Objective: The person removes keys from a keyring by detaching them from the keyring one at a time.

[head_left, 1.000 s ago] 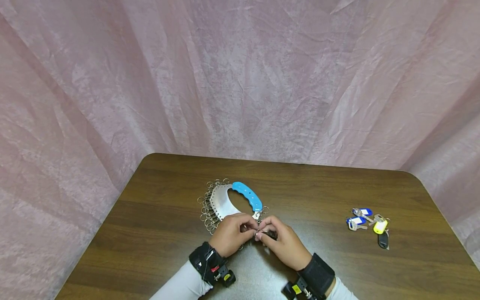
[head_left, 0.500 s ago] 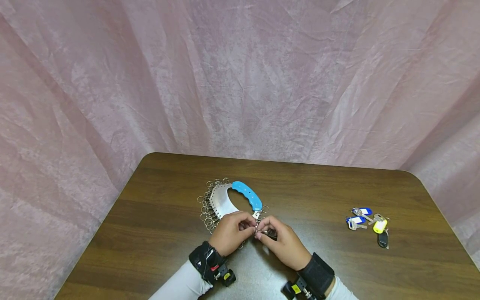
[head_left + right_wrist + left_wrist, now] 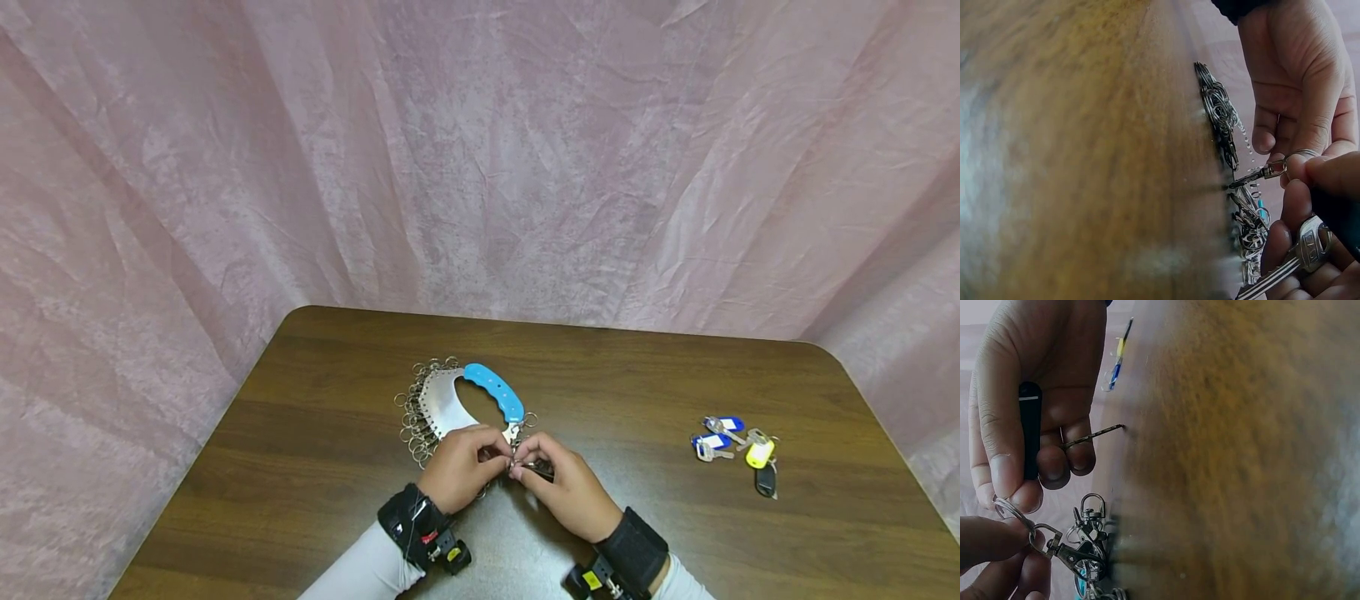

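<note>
In the head view, my left hand (image 3: 459,468) and right hand (image 3: 566,487) meet just below a metal plate (image 3: 444,406) with a blue handle (image 3: 495,390). The left thumb and fingers pinch a split ring (image 3: 1013,511), seen in the left wrist view. A swivel snap hook (image 3: 1063,551) hangs from that ring. My right hand holds a black key tag (image 3: 1030,434), its fingertips touching the ring. A silver key (image 3: 1311,242) lies against the right fingers in the right wrist view. Whether the tag is threaded on the ring is hidden by the fingertips.
Many rings and snap hooks (image 3: 1219,106) line the plate's edge. To the right on the brown table (image 3: 630,375) lie keys with blue tags (image 3: 711,442), a yellow tag (image 3: 760,453) and a black tag (image 3: 766,480). A pink curtain (image 3: 480,167) hangs behind.
Both hands stay in nearly the same place. The fingertips have shifted slightly around the ring between them.
</note>
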Action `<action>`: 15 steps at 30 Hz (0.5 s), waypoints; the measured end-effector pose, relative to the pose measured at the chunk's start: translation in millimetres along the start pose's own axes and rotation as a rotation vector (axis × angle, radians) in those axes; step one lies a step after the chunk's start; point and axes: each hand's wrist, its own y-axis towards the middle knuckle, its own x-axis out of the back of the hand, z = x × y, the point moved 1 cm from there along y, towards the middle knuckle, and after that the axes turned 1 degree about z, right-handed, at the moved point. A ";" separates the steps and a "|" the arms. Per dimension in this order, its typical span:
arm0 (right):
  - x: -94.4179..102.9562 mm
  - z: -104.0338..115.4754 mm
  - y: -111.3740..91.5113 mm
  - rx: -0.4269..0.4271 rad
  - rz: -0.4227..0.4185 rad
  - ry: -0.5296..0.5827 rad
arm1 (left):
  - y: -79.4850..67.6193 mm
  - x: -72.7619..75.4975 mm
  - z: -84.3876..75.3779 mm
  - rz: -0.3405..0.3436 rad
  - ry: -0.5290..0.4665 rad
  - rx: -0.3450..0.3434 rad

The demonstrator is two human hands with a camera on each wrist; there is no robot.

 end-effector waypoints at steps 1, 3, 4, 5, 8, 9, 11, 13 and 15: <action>-0.3 -2.4 -0.1 0.001 0.002 0.000 | -0.1 0.0 -0.1 0.000 -0.002 -0.002; -0.4 -5.4 -0.3 0.007 0.005 0.008 | -0.4 0.0 -0.3 0.002 -0.004 -0.007; -0.4 -6.1 -0.3 0.012 0.006 0.012 | -0.4 -0.3 -0.2 0.002 -0.005 -0.008; -0.4 -6.5 -0.3 0.014 0.008 0.014 | -0.6 -0.5 -0.1 0.002 -0.006 -0.010; -0.3 -6.6 -0.2 0.014 0.012 0.013 | -1.0 -0.7 -0.1 0.001 -0.005 -0.013; -0.3 -6.6 -0.1 0.012 0.012 0.012 | -1.1 -0.7 -0.1 0.001 -0.005 -0.013; -0.4 -6.6 0.0 0.005 0.013 0.008 | -1.2 -0.5 -0.6 0.003 -0.005 -0.014; -0.4 -6.8 0.0 0.001 0.012 0.009 | -1.0 -0.2 -1.4 0.003 -0.007 -0.016; -0.3 -7.0 0.0 0.004 0.009 0.011 | -0.9 -0.2 -2.0 0.005 -0.008 -0.018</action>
